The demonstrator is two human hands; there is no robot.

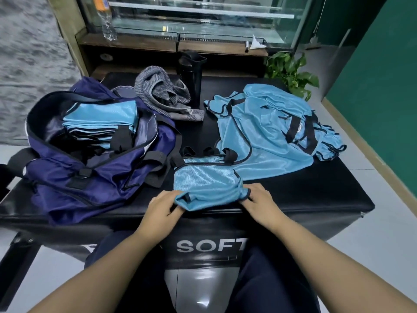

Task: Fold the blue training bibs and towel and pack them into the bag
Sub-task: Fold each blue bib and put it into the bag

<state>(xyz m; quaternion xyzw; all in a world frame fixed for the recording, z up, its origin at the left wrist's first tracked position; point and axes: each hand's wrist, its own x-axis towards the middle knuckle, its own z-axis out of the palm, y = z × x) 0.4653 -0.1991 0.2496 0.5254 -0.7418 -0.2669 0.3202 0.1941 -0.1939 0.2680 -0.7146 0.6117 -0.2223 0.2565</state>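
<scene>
Both my left hand (165, 205) and right hand (259, 199) pinch the folded bib's (206, 186) near corners at the table's (316, 195) front edge, its length running left-right.

Left grip (163, 205) and right grip (259, 198) both pinch, forearms extended.

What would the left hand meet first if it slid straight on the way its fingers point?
The left hand points up and right, across the folded bib it grips. Past that bib, it would probably meet the bib pile; depth is unclear.
</scene>
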